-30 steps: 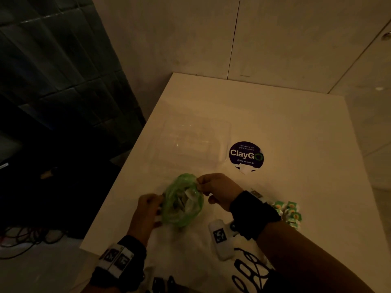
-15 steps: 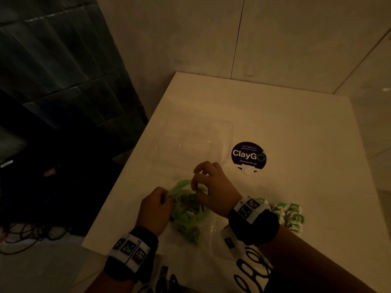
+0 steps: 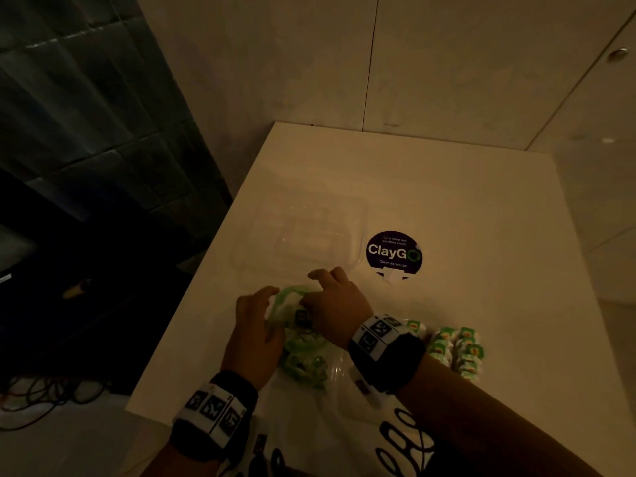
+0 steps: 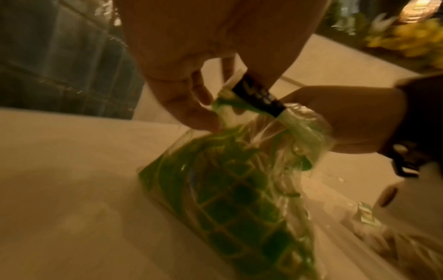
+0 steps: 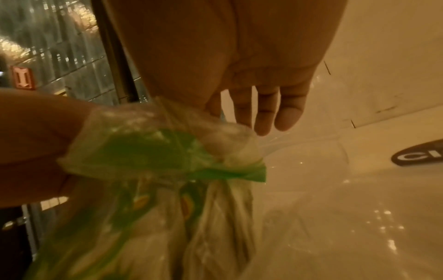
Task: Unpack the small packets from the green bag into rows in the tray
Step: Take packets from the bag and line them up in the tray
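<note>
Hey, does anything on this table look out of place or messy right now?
Yes: a cluster of small packets lies loose on the table right of the right hand, not in the clear tray. The round sticker has a torn lower edge.

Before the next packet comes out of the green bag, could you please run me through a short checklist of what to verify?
1. Left hand grips the green bag near its mouth: ok.
2. Right hand has a packet: cannot tell; its thumb and forefinger pinch at the bag's mouth, while its other fingers hang straight.
3. Bag mouth open wide enough to reach in: not ok; the wrist views show it bunched.
4. Clear tray within reach beyond the hands: ok.
5. Rows begun in the tray: not ok; no packets show in it.
6. Loose packets on the table by the right wrist, outside the tray: not ok.
</note>
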Demonstrator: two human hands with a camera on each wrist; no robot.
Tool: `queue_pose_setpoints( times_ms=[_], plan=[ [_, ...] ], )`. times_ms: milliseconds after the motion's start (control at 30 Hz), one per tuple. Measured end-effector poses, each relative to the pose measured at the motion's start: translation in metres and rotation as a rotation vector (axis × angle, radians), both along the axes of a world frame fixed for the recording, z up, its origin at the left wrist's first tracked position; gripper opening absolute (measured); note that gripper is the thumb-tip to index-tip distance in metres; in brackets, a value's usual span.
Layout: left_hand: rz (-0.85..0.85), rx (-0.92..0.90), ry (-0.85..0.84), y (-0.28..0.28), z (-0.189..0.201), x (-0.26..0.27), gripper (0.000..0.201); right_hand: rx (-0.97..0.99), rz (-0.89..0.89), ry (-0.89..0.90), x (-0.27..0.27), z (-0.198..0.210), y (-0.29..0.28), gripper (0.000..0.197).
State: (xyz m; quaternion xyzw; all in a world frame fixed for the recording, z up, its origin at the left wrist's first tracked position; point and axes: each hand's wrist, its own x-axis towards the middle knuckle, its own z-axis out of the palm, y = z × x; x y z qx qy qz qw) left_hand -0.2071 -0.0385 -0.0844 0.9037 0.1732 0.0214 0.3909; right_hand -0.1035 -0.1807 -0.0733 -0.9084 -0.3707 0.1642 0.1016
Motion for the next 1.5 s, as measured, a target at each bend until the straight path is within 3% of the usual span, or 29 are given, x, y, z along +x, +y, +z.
queue_pose_setpoints(
  times_ms=[133,267,400,700,800,933,1033,1100,1200,1267,1500],
  plan=[
    [-0.232,0.031,0.055,-0.001,0.001,0.002,0.04,-0.068,0.034,0.013,0.002,-0.003,0.003,0.034],
    [-0.199,0.125,0.165,-0.003,0.0,0.004,0.05,-0.065,0.047,-0.05,0.0,-0.003,0.009,0.044],
    [-0.157,0.097,0.19,-0.003,0.005,0.007,0.047,-0.021,0.082,-0.038,-0.002,-0.002,0.01,0.053],
    [-0.14,-0.008,0.169,-0.004,0.01,0.003,0.057,0.027,0.006,0.049,-0.002,0.005,0.017,0.023],
    [-0.108,0.004,0.169,0.0,0.005,0.002,0.053,0.243,-0.093,0.149,-0.001,0.012,0.004,0.018],
    [-0.093,0.005,0.182,0.003,0.001,0.001,0.053,0.664,-0.392,0.361,0.004,0.039,-0.04,0.002],
    [-0.109,-0.017,0.143,0.002,0.001,0.0,0.053,0.857,-0.636,0.508,0.006,0.058,-0.09,0.01],
    [-0.105,-0.036,0.121,0.001,0.002,0.001,0.054,0.723,-0.686,0.459,0.006,0.059,-0.122,0.005],
    [-0.11,-0.037,0.098,0.0,0.002,0.001,0.054,0.24,-0.605,0.397,0.003,0.04,-0.148,0.005],
    [-0.118,-0.037,0.089,-0.002,0.002,0.002,0.053,0.035,-0.577,0.426,-0.002,0.022,-0.151,0.002],
    [-0.136,-0.06,0.074,-0.008,0.004,0.004,0.053,-0.204,-0.533,0.299,-0.001,0.003,-0.141,0.023]
  ],
)
